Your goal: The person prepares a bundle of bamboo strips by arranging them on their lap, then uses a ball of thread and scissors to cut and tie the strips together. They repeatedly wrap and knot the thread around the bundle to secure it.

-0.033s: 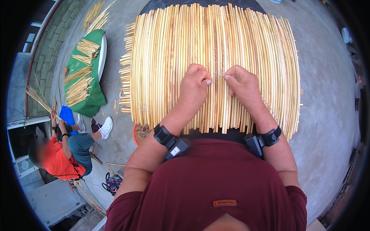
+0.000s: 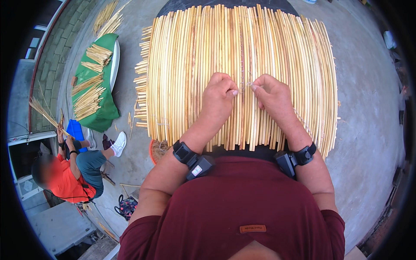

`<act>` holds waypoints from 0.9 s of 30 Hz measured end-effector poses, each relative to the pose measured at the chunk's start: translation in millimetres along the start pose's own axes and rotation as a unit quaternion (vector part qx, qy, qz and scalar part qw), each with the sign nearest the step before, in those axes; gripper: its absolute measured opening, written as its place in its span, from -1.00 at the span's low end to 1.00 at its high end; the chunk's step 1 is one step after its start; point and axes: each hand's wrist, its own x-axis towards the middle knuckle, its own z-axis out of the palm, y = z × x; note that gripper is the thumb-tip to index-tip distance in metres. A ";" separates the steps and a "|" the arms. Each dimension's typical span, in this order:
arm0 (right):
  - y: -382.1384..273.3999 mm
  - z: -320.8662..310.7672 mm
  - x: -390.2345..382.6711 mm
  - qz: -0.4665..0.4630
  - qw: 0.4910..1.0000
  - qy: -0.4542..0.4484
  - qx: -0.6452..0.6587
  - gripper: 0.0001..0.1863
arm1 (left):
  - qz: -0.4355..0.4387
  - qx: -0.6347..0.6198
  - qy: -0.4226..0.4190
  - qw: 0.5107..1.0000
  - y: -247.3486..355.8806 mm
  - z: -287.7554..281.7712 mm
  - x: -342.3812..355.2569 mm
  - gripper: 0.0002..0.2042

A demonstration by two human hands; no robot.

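A wide mat of pale yellow stalks (image 2: 195,47), laid side by side, spreads in front of me over a dark round surface (image 2: 281,6). Over its middle, my right hand (image 2: 274,96) pinches a thin whitish thread (image 2: 249,83) between thumb and forefinger. A little to the left, my left hand (image 2: 220,97) is closed with its thumb against the curled fingers; whatever it grips is too small to make out. Between the hands, a line of stitches (image 2: 242,52) runs lengthwise along the stalks. Both hands rest on or just above the mat.
At the left, a green cloth (image 2: 104,119) over a white-edged table carries several bundles of short stalks (image 2: 89,102). A seated person in orange (image 2: 73,182) holds long stalks beside a blue container (image 2: 75,128). An orange-rimmed basket (image 2: 152,152) stands near my left forearm.
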 end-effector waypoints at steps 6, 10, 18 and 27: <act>3.5 6.3 0.5 -0.038 0.997 0.015 -0.063 -0.88 | -0.010 -0.028 0.003 1.000 3.4 4.1 1.0 -0.90; 5.9 5.6 2.8 -0.032 0.997 0.005 -0.073 -0.89 | -0.016 -0.032 0.002 0.999 4.0 4.2 1.4 -0.91; 3.5 4.4 0.8 -0.068 0.986 -0.013 -0.154 -0.91 | -0.007 -0.025 0.006 1.000 2.0 6.3 -3.6 -0.93; 0.7 11.6 4.6 -0.156 0.941 0.016 -0.301 -0.91 | -0.028 -0.029 -0.053 0.998 4.4 -3.4 -1.5 -0.72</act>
